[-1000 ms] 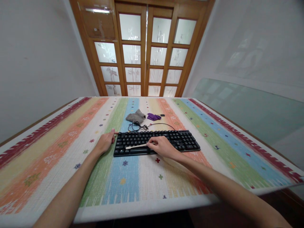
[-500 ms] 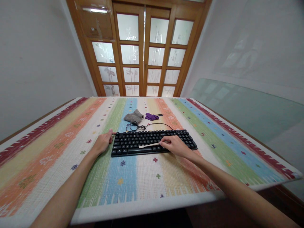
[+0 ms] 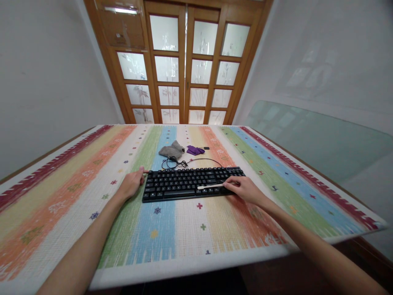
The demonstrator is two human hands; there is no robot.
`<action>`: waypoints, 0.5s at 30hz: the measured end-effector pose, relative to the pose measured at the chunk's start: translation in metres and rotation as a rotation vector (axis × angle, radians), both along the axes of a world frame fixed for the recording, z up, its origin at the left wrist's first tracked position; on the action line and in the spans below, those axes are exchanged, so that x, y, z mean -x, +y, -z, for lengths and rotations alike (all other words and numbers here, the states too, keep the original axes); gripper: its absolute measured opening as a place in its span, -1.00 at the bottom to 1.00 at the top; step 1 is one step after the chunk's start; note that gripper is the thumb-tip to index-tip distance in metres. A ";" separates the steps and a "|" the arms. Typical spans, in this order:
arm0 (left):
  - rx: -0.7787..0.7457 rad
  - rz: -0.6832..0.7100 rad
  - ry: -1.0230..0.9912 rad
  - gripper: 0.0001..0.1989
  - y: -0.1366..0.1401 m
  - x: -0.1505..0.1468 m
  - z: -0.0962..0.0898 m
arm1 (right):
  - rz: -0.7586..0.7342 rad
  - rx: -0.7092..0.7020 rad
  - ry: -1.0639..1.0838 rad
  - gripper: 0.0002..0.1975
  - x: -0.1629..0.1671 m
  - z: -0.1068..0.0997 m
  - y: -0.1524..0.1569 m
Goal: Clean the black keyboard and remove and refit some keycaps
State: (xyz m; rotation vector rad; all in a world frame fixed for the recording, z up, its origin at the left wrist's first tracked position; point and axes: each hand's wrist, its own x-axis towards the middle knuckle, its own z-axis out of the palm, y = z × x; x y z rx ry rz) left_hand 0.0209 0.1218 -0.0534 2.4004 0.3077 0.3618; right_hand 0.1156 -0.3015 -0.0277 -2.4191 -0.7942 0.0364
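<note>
A black keyboard [image 3: 181, 182] lies flat on the striped tablecloth in front of me. At its left end rests my left hand [image 3: 134, 182], most fingers curled and one finger stretched onto the upper left corner, gripping that edge. My right hand [image 3: 241, 188] is over the right part of the keyboard, pinching a thin white toothbrush [image 3: 211, 186] by its handle. The brush head points left and lies over the keys just right of the space bar; the contact itself is too small to make out. My right hand covers some lower right keys.
Behind the keyboard lie its coiled black cable [image 3: 173, 163], a crumpled grey cloth [image 3: 172, 150], a folded purple cloth [image 3: 195, 150] and a small black object [image 3: 206, 148]. The tablecloth [image 3: 166, 241] drops at the near edge. Glazed wooden doors [image 3: 184, 61] stand beyond.
My right hand has moved the toothbrush rightward along the lower key rows, from above the space bar to its right. My left hand stays at the keyboard's left end.
</note>
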 end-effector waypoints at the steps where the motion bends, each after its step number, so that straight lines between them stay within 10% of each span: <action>1: 0.001 -0.002 0.004 -0.24 0.000 0.000 0.000 | 0.009 -0.002 0.002 -0.61 0.000 0.000 -0.004; 15: -0.002 0.009 -0.006 -0.24 0.001 0.000 0.000 | 0.173 0.039 -0.035 -0.58 -0.009 -0.009 -0.059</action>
